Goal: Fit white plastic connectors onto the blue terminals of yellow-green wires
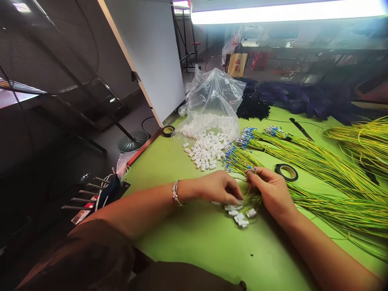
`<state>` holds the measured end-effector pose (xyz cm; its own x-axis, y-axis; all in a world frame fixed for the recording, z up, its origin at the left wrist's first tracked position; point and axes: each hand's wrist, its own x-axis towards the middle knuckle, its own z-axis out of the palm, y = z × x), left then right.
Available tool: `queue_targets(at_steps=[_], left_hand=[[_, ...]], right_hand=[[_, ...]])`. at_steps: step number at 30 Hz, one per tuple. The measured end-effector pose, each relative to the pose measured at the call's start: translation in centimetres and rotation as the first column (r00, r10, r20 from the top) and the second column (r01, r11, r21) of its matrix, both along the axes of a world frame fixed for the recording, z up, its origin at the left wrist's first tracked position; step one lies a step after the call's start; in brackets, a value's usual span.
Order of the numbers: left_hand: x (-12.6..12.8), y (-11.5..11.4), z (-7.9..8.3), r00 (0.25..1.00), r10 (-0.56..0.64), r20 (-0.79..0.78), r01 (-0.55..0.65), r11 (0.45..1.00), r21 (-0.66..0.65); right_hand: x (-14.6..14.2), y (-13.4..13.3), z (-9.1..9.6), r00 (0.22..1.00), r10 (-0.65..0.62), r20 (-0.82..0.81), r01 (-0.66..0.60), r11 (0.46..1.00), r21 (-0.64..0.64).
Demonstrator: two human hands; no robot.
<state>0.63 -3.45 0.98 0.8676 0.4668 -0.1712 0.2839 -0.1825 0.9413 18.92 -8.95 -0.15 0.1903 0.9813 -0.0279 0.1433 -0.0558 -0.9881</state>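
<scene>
My right hand (271, 192) is closed, thumb and forefinger pinching a thin yellow-green wire; a blue-sleeved terminal (249, 167) shows at the fingertips. Just left of it, my left hand (218, 188) reaches down with its fingers curled together over a small group of white plastic connector housings (241, 220). Its fingertips touch the near edge of that group, and what lies between them is hidden. Beyond both hands, a larger heap of white housings (206, 149) spills from a clear plastic bag (214, 93). Bundles of yellow-green wires (321, 165) with blue-sleeved metal ends lie to the right.
A roll of black tape (286, 172) lies beside the wires, and another tape roll (168, 131) sits near the white panel (151, 52). Black parts (254, 107) are piled at the back of the green table (182, 246). Tools (87, 192) stick out at the left edge.
</scene>
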Motion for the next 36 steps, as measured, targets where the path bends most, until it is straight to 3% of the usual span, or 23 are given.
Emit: queue_targets(at_steps=[4,7,9,10,12,13,15,20,25,30,34,36], left_hand=[[1.1,-2.7,-0.4,0.974,-0.227,0.001,0.224,0.959,0.171],[0.9,-2.5,0.7,0.954,-0.298,-0.017,0.294,0.927,0.232],[0.1,-1.0,2.1,0.975,-0.206,-0.082,0.221,0.930,0.293],[-0.4,0.0,2.8,0.992,-0.064,-0.105,0.097,0.928,0.358],[-1.4,1.9,3.8,0.955,0.251,-0.156,-0.134,0.837,0.530],[-1.7,2.7,4.0,0.918,0.355,-0.178,-0.188,0.783,0.593],[-2.1,3.7,3.8,0.862,0.446,-0.239,-0.178,0.710,0.682],[-1.6,3.1,2.2,0.818,0.427,-0.385,0.059,0.603,0.796],[-0.9,1.8,2.8,0.759,0.418,-0.499,0.182,0.599,0.780],[-0.9,2.4,2.2,0.788,0.427,-0.443,0.123,0.597,0.793],[-1.2,3.3,0.8,0.883,0.381,-0.273,0.048,0.505,0.862],[-1.3,3.6,0.5,0.940,0.328,-0.098,-0.078,0.483,0.872]], right_hand=[[-0.1,-0.1,-0.1,0.999,0.030,-0.018,-0.031,0.998,-0.060],[-0.1,-0.2,-0.1,0.995,0.097,-0.014,-0.098,0.991,-0.088],[0.0,-0.3,-0.2,0.993,0.114,-0.041,-0.117,0.990,-0.079],[0.0,-0.3,-0.3,0.992,0.112,-0.056,-0.116,0.991,-0.063],[0.0,-0.3,-0.4,0.992,0.101,-0.082,-0.103,0.994,-0.024],[-0.1,-0.3,-0.5,0.992,0.096,-0.087,-0.097,0.995,-0.006],[-0.4,-0.3,-0.6,0.994,0.091,-0.059,-0.090,0.996,0.019],[-0.9,-0.3,-0.8,0.986,0.056,0.157,-0.071,0.993,0.091],[-0.9,-0.4,-0.6,0.974,0.093,0.204,-0.112,0.990,0.083],[-1.1,-0.7,0.1,0.992,0.088,0.086,-0.091,0.995,0.032],[-1.1,-0.5,0.0,0.994,0.064,0.091,-0.067,0.997,0.033],[-1.1,-0.4,-0.2,0.995,0.022,0.102,-0.026,0.999,0.042]])
